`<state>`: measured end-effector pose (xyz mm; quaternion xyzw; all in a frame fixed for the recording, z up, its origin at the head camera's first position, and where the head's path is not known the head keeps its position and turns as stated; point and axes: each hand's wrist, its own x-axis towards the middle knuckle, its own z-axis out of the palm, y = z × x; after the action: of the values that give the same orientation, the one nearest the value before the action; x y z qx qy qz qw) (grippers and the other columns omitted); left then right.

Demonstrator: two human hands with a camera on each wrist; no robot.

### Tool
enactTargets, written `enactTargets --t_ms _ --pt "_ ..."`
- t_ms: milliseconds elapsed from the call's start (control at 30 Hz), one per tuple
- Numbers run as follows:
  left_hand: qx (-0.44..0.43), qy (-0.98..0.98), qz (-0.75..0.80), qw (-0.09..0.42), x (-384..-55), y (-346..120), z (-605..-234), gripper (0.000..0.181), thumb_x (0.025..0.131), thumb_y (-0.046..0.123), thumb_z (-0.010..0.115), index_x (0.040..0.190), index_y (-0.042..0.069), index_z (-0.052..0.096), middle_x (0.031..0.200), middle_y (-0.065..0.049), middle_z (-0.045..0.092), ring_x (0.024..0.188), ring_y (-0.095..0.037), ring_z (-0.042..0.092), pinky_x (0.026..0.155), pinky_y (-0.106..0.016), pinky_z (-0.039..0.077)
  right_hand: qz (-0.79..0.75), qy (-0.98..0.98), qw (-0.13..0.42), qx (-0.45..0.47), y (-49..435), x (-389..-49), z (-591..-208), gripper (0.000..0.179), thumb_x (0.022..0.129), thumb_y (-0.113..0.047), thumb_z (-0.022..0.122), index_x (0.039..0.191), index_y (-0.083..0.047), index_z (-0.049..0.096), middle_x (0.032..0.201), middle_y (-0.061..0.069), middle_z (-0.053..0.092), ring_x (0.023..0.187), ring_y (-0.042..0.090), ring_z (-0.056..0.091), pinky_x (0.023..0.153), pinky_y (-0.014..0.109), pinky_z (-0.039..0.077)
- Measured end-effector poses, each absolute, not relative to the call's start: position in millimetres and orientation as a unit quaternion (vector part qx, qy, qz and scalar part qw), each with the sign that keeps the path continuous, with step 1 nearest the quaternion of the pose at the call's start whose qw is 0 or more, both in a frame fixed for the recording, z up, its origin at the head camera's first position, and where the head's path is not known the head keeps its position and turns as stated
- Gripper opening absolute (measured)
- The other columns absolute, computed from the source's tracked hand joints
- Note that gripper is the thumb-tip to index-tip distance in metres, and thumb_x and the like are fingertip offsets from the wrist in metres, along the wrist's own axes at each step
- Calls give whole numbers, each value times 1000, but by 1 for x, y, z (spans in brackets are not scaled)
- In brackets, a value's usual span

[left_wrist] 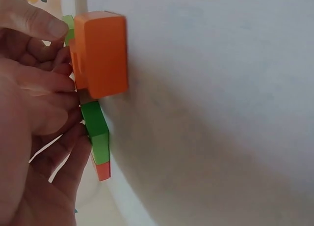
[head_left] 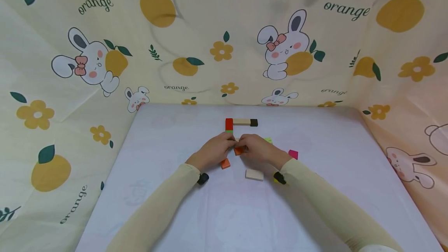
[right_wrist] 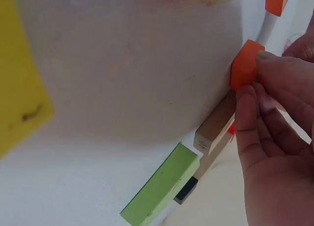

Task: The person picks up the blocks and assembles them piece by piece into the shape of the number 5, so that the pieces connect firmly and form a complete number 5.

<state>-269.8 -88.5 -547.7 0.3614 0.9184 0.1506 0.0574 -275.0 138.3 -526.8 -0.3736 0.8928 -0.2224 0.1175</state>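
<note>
My right hand (head_left: pixel 259 147) pinches a small orange block (right_wrist: pixel 244 66) between thumb and fingertips, beside a plain wooden block (right_wrist: pixel 216 120) on the white table. My left hand (head_left: pixel 215 149) meets it from the other side, fingers bent. In the left wrist view its lower fingertips lie along a green block (left_wrist: pixel 95 130), while another fingertip reaches the orange one; I cannot tell whether it grips either. Close in front of the left hand lies a second orange block (head_left: pixel 225 163). Beyond the hands a red block (head_left: pixel 229 124) meets a wooden block (head_left: pixel 241 121) with a black block (head_left: pixel 254 122) at its end.
A light green block (right_wrist: pixel 162 184) lies behind the right hand. Nearer the person are a loose wooden block (head_left: pixel 254 175) and, partly under the right wrist, a yellow block (right_wrist: pixel 22 78). A pink block (head_left: pixel 293 154) lies to the right. A printed cloth (head_left: pixel 217 18) hangs around the table.
</note>
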Motion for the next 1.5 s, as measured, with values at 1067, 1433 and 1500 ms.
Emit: enactTargets --t_ms 1067,1433,1500 --pt "357 919 154 67 -274 -88 -546 35 113 16 58 146 13 71 136 1 60 125 -15 53 108 -29 49 -345 905 43 -245 173 -293 -501 36 94 -2 83 130 -2 77 116 7 74 102 27 69 93 48 60" --pt "366 913 168 57 -274 -89 -546 34 111 14 61 143 11 73 130 1 61 119 -14 54 103 -27 50 -332 922 84 -180 177 -292 -518 31 96 -8 81 127 -10 79 107 6 72 91 26 66 76 37 56" --pt "366 913 170 57 -274 -89 -545 34 110 13 61 142 11 73 130 0 61 119 -15 55 103 -28 50 -331 922 86 -182 179 -292 -520 31 95 -7 81 126 -9 79 106 6 72 91 26 66 76 37 56"
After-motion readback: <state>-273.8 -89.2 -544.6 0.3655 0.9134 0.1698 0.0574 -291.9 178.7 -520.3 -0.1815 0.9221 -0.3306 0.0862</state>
